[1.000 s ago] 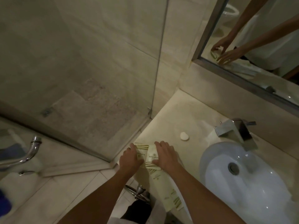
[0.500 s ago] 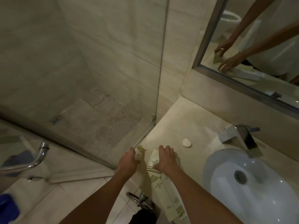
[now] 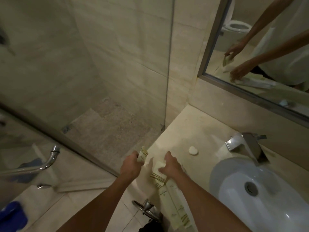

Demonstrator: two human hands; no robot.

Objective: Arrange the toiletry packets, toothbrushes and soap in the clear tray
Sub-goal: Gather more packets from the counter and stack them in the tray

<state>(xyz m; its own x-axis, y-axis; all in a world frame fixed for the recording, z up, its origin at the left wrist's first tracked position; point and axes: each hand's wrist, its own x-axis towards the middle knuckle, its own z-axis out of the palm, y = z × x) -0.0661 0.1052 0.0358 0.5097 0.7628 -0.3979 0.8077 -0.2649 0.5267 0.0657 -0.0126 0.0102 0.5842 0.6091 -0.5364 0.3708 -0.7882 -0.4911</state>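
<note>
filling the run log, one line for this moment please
left hand: holds small striped packet | right hand: on cream packets | round white soap: untouched

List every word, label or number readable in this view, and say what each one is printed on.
Nothing here can be read with certainty.
Packet under the right hand: the packet carries a short line of print, too blurred to read.
Long packets by the counter edge: small spaced lettering and a logo, too small to read.
Packet held in the left hand: the striped packet shows only stripes, no text.
Soap, tap: no markings visible.
</note>
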